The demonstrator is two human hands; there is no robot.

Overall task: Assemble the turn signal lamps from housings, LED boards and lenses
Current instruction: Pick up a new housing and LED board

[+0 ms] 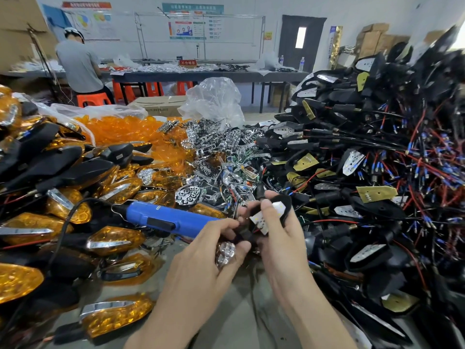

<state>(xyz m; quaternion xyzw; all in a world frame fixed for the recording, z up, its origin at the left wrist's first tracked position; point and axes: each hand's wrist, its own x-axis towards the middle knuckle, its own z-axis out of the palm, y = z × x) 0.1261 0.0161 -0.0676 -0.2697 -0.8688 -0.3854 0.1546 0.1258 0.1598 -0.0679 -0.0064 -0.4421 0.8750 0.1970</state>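
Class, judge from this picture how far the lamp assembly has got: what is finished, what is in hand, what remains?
Done: a heap of closed amber lamps on the left. In hand: the left hand and right hand hold a black housing with its LED board; the left hand also grips a chrome reflector. Left: the pile of wired housings, loose reflectors and amber lenses. The blue screwdriver lies idle.

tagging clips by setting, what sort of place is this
Probably a small factory assembly floor for turn signals. Piles of amber lamps and wired housings cover the bench, a blue screwdriver lies among them, and another worker sits at a long parts table behind.
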